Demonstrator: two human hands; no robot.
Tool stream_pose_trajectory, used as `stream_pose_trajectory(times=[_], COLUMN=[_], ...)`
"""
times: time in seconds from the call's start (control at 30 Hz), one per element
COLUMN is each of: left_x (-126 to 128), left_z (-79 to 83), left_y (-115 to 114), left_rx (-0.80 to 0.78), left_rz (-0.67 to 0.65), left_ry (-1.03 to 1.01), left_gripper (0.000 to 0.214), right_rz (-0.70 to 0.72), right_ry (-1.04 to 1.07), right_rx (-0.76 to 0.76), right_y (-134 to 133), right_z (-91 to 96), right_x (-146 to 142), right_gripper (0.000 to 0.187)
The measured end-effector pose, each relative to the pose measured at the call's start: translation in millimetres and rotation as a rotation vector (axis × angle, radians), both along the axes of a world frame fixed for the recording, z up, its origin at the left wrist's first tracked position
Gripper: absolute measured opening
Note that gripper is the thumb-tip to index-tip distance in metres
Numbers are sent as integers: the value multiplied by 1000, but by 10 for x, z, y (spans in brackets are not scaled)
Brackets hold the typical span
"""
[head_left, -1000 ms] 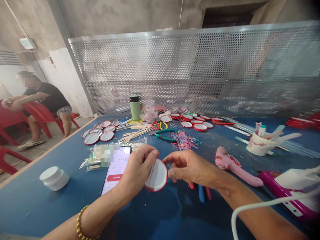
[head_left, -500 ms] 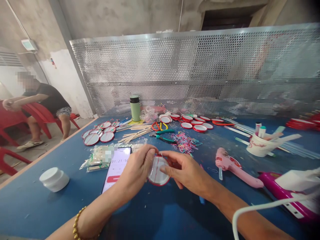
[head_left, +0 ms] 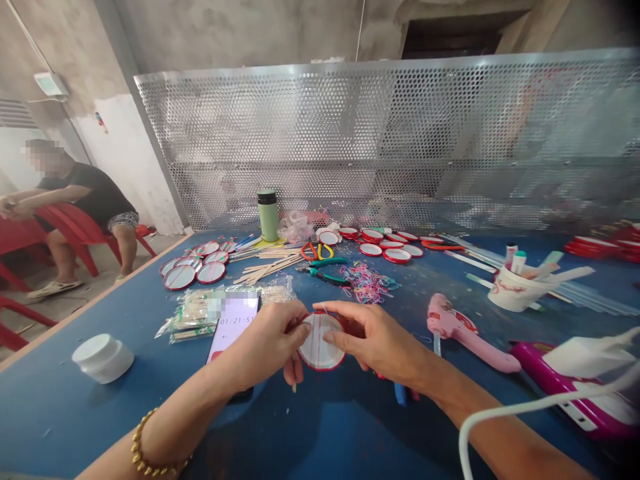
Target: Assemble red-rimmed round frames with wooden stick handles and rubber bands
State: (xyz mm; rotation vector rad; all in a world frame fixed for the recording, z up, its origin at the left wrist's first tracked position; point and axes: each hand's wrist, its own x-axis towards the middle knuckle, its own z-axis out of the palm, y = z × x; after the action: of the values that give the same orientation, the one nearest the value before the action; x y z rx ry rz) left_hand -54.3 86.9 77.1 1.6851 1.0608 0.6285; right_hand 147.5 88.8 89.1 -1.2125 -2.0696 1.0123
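Note:
Between my hands is a round white disc with a red rim (head_left: 323,352), a thin red line running across its face. My left hand (head_left: 277,340) grips its left edge, thumb on the face and the other fingers curled behind or below. On the right side, my right hand (head_left: 373,333) pinches the disc with the thumb on its face and the index finger along the top rim. A thin pale loop seems to stick up at the top edge. Partly behind my left wrist lies a phone (head_left: 239,320) with a running timer on its screen.
Similar discs (head_left: 180,276) lie left, with others (head_left: 397,255) at the back. Mid-table are wooden sticks (head_left: 270,267), pliers (head_left: 325,275) and colourful loops (head_left: 370,281). Rightward are a pink glue gun (head_left: 465,333), a paper cup (head_left: 515,291) and a power strip (head_left: 585,393). A white jar (head_left: 103,359) stands left.
The disc has turned slightly and shows more of its face. My left thumb has moved onto its face, and fingers of my left hand now show below it. The view has shifted slightly.

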Motion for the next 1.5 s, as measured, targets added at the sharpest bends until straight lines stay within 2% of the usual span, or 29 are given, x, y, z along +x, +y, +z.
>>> stream_pose_trajectory(times=[0.1, 0.23, 0.5, 0.63, 0.8, 0.93, 1.1, 1.3, 1.5], left_x=[32, 63, 67, 66, 31, -17, -55, -53, -53], left_z=[34, 77, 132, 143, 145, 144, 159, 167, 191], left_y=[-21, -36, -48, -65, -40, 8, 36, 41, 26], left_rx=[23, 57, 90, 106, 135, 185, 225, 232, 251], left_rz=[59, 116, 160, 156, 149, 223, 284, 289, 304], left_ry=[-14, -59, -134, -180, -210, -217, -186, -157, -117], left_gripper=[11, 13, 17, 18, 18, 18, 20, 20, 17], right_rz=[5, 32, -15, -2, 33, 32, 56, 48, 25], right_ry=[-5, 118, 242, 316, 404, 486, 580, 601, 591], right_rx=[10, -58, -242, -296, -302, -345, -388, -386, -391], right_y=[6, 9, -10, 7, -34, -83, -67, -64, -56], right_z=[19, -5, -70, -154, -132, -85, -139, -168, -159], right_x=[7, 4, -81, -111, -160, -198, -206, -212, -220], right_gripper=[35, 36, 47, 41, 36, 36, 31, 23, 23])
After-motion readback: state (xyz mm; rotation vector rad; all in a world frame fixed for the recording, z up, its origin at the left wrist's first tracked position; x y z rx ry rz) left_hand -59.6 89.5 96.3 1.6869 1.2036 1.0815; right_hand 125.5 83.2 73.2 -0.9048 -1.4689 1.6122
